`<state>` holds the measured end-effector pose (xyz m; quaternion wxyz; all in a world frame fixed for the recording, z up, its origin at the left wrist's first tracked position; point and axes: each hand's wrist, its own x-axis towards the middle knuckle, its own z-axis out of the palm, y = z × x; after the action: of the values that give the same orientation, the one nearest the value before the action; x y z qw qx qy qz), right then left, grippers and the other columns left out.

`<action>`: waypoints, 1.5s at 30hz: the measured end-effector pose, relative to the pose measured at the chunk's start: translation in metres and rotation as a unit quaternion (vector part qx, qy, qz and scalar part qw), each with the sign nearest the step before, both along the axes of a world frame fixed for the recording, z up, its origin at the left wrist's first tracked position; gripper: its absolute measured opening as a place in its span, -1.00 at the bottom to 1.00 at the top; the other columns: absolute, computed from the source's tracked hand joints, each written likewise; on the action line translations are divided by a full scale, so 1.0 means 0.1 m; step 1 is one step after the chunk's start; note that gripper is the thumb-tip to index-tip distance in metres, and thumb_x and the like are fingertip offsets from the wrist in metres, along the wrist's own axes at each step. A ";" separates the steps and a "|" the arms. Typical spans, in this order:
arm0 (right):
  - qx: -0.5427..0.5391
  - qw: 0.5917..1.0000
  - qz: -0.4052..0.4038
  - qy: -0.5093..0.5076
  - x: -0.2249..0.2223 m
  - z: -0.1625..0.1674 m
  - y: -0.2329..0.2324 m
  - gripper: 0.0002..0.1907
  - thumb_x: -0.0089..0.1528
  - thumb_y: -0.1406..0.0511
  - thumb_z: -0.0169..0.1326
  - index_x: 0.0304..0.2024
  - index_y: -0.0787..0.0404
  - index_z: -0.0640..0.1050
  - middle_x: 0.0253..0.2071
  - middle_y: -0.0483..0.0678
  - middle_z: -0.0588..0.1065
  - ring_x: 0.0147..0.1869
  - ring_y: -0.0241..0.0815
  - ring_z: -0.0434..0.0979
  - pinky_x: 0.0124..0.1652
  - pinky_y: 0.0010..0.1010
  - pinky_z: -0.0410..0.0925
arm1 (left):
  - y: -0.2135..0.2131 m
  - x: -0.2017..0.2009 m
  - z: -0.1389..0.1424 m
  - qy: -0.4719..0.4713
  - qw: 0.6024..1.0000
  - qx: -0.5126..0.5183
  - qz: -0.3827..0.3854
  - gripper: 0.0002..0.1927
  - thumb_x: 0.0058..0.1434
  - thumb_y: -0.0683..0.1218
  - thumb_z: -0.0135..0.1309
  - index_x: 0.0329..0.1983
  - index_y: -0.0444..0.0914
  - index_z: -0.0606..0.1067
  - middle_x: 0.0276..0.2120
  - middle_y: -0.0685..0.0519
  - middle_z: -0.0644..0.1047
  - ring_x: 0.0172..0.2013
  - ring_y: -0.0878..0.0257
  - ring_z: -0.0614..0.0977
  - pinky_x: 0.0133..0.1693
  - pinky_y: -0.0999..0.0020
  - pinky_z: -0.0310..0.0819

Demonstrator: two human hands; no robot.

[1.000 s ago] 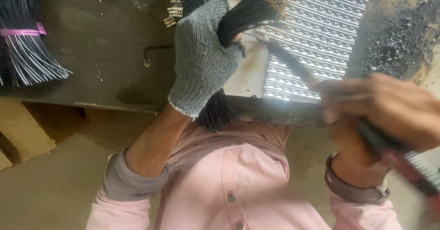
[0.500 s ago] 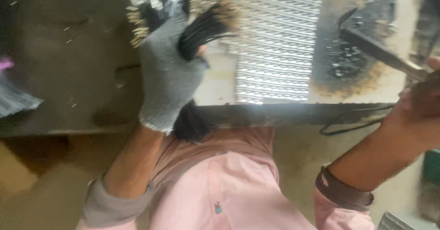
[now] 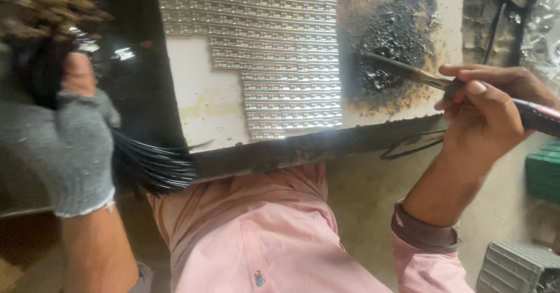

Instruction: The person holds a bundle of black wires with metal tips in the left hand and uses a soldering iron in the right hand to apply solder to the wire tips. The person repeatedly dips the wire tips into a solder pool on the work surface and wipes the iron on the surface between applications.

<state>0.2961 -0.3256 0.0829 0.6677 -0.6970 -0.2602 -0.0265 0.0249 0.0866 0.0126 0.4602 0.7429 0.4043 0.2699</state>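
A scorched, blackened patch (image 3: pixel 396 42) stains the pale tabletop (image 3: pixel 204 100) at upper right, beside rows of metal strips (image 3: pixel 280 53). The right hand (image 3: pixel 490 112) grips a soldering tool (image 3: pixel 420 77) touching that patch. At left, the gloved left hand (image 3: pixel 64 135) clamps a black wire bundle (image 3: pixel 146 164).

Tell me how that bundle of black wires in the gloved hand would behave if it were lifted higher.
Likely floppy: the bundle of black wires fans and droops below the left hand. Probably light, since one hand holds it. The loose strands could splay or slip apart.

Grey knit glove (image 3: pixel 64 153) — black wires (image 3: pixel 151 164) — pink shirt (image 3: pixel 256 234)
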 end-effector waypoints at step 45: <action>0.056 0.980 0.107 0.161 -0.19 -0.26 0.98 -0.82 0.39 0.42 0.03 -0.18 0.53 0.49 -0.11 0.39 0.57 -0.33 -0.11 0.56 -0.43 -0.48 0.36 | -0.07 0.44 -0.03 -0.168 0.968 0.092 -0.163 -0.98 0.29 -0.21 0.20 -0.24 -0.28 0.58 -0.40 0.05 0.63 -0.36 0.33 0.70 -0.26 0.39 0.61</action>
<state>0.2770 -0.2281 0.0567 0.7379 -0.6217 -0.2205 0.1428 0.0687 0.0796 0.0097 0.4891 0.7818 0.1683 0.3483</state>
